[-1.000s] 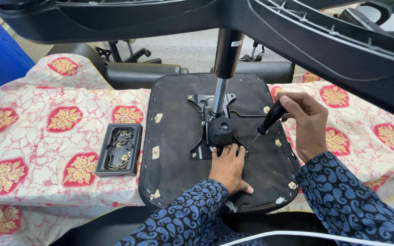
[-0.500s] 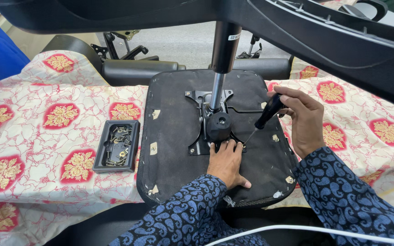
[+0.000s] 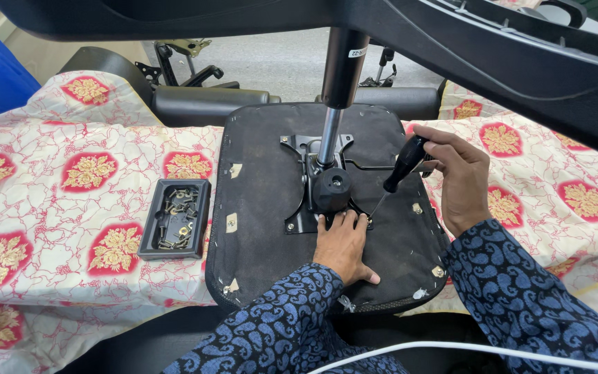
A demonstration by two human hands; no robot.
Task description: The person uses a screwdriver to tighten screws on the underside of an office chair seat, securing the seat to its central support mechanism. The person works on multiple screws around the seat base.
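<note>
Two hands work on the upturned black seat base (image 3: 264,208). The right hand (image 3: 461,180) is closed around a black-handled screwdriver (image 3: 403,166), its tip at the metal mounting plate (image 3: 302,208), just beside the fingertips of the left hand (image 3: 344,242). This hand lies flat and spread, grasping nothing. I judge the tool should stay straight on the screw, with steady downward pressure. Left of both hands, a small black tray of screws (image 3: 174,218) rests on the patterned cloth (image 3: 57,208).
</note>
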